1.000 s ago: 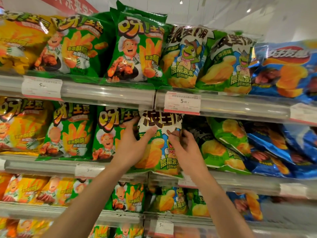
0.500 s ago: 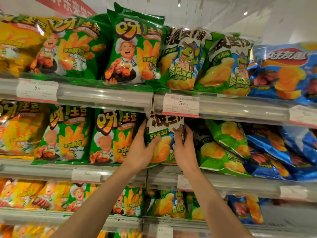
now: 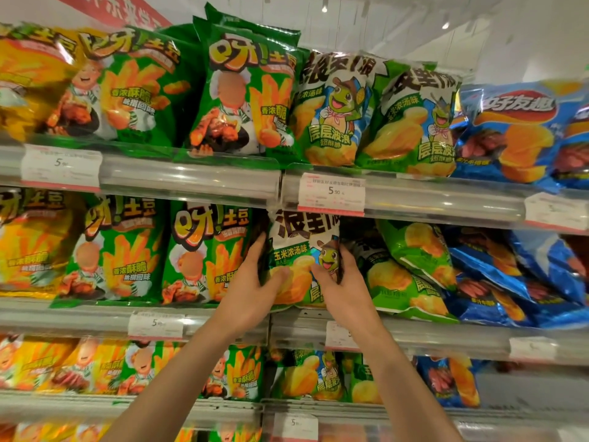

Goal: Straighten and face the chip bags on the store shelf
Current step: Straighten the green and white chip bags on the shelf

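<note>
A green-and-white frog chip bag [image 3: 301, 247] stands upright on the second shelf [image 3: 414, 333], just under a price tag. My left hand [image 3: 255, 291] grips its left edge, thumb across the front. My right hand [image 3: 345, 288] holds its right edge, fingers curled behind. To its right, green frog bags [image 3: 411, 269] lean tilted and overlapping. Left of it, green fries bags [image 3: 204, 250] stand facing forward.
Blue chip bags [image 3: 510, 282] lie slumped at the right of the same shelf. The shelf above holds upright fries bags [image 3: 245, 90], frog bags [image 3: 331, 106] and a blue bag [image 3: 522, 132]. Yellow bags [image 3: 28, 247] fill the left. Clear shelf rails with price tags [image 3: 331, 194] run along each level.
The frog bag has gone back and up into the shelf and now stands straighter. Both hands followed it inward, still on its two edges.
</note>
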Available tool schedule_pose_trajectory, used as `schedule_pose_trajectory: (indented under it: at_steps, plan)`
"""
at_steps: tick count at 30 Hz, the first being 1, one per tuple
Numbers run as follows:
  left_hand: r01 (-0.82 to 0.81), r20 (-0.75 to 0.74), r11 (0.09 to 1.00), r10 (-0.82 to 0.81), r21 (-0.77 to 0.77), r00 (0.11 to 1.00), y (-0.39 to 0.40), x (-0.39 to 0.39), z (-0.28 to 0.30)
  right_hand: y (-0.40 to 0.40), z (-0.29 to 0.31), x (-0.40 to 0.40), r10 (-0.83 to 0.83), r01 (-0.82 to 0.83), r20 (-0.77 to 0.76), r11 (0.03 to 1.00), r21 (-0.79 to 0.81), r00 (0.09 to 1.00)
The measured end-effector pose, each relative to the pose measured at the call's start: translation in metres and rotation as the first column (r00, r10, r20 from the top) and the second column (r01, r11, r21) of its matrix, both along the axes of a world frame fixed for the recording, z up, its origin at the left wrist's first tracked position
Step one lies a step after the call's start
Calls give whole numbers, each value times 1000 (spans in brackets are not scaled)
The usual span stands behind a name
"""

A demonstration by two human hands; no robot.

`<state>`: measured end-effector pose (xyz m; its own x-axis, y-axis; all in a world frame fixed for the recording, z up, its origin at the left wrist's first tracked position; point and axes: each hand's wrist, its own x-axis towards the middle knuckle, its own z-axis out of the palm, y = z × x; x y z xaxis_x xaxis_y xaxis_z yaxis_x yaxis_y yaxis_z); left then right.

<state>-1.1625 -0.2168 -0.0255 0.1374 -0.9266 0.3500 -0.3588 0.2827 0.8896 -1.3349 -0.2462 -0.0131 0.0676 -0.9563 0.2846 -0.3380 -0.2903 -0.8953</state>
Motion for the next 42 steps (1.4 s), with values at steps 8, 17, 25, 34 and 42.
schedule_pose_trajectory:
  at_steps: [8, 17, 25, 34, 42]
  plan:
    - [-55, 39, 998, 57, -42, 998, 49, 20, -9, 49, -25, -24, 41, -36, -81, 997, 63, 996]
    - [40, -83, 990, -29, 137, 996, 80, 7, -42, 96, -60, -69, -118, 121, -33, 987, 104, 992]
    - [-6, -81, 990, 17, 144, 997, 71, -51, -36, 86, -49, -136, -118, 117, 8, 990, 79, 993]
    - [-78, -67, 995, 82, 57, 994, 38, -142, -1, 42, -22, -211, 0, -1, 29, 1000, 9, 1000]
    - [-190, 62, 982, 188, 25, 980, -12, -189, 56, -2, 8, -235, -148, 142, -49, 982, -122, 988]
